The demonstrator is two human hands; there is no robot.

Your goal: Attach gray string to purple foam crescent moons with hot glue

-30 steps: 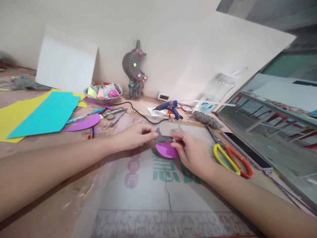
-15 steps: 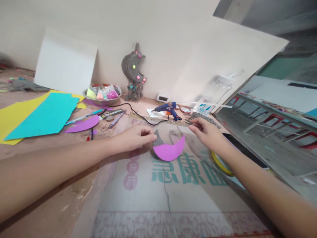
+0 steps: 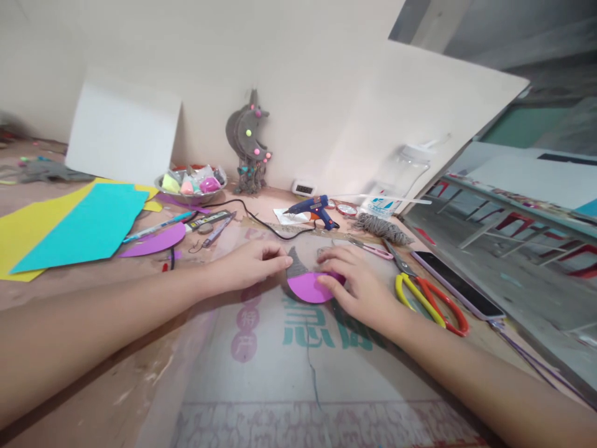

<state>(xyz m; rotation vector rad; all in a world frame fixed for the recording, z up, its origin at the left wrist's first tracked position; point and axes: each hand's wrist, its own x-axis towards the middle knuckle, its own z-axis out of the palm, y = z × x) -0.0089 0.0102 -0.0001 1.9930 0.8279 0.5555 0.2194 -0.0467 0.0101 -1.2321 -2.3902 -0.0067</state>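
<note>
A purple paper crescent [image 3: 305,287] lies on a printed plastic sheet [image 3: 280,367], its left tip wrapped in grey yarn [image 3: 293,263]. My left hand [image 3: 249,264] pinches the wrapped tip, fingers closed on it. My right hand [image 3: 359,286] rests on the crescent's right side with fingers bent and pressing down on the paper.
Scissors with yellow and red handles [image 3: 431,298] and a phone [image 3: 454,285] lie to the right. A blue glue gun [image 3: 314,208], a yarn bundle [image 3: 382,227], a bowl of coloured packets [image 3: 191,180], teal paper [image 3: 88,224] and a hanging grey moon ornament [image 3: 247,140] are behind.
My right hand reached out toward the yarn bundle half a second ago, then came back onto the crescent. My left hand stayed on the wrapped tip.
</note>
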